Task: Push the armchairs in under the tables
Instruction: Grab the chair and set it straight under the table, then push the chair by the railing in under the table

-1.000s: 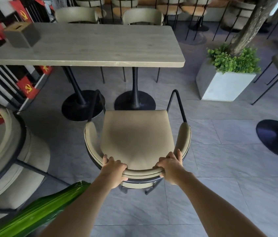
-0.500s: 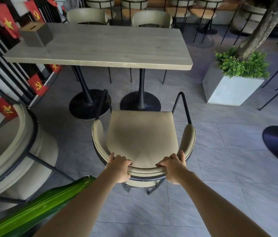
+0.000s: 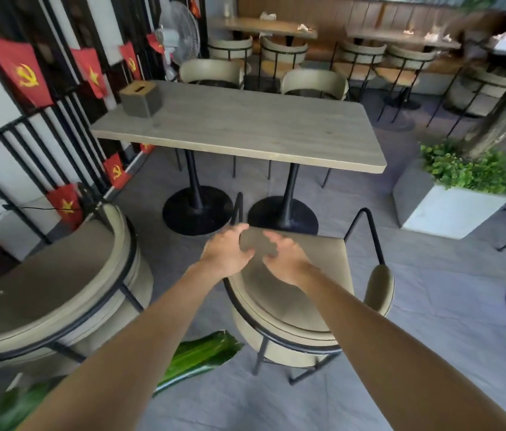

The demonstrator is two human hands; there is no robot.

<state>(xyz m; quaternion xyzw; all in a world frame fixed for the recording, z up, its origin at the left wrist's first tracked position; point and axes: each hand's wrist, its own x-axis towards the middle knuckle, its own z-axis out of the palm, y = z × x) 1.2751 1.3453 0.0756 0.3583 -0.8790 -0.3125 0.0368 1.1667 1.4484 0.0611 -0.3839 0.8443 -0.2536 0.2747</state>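
Observation:
A beige armchair (image 3: pixel 304 293) with a black metal frame stands just in front of me, facing the long grey-wood table (image 3: pixel 245 129). Its seat front lies close to the table's right round black base (image 3: pixel 283 214), and its backrest is nearest to me. My left hand (image 3: pixel 227 253) and my right hand (image 3: pixel 286 262) hover side by side over the front of the seat, fingers loosely curled and apart, holding nothing. A second beige armchair (image 3: pixel 52 275) stands to the left, out from the table.
Two more armchairs (image 3: pixel 211 73) (image 3: pixel 314 82) sit at the table's far side. A tissue box (image 3: pixel 141 98) rests on the table's left end. A white planter (image 3: pixel 450 213) stands right, a railing with red flags (image 3: pixel 27 73) left, a green leaf (image 3: pixel 199 353) below.
Both hands have let go of the armchair's backrest and lifted forward over the seat. The chair now sits closer to the table, and my view has tilted up and left.

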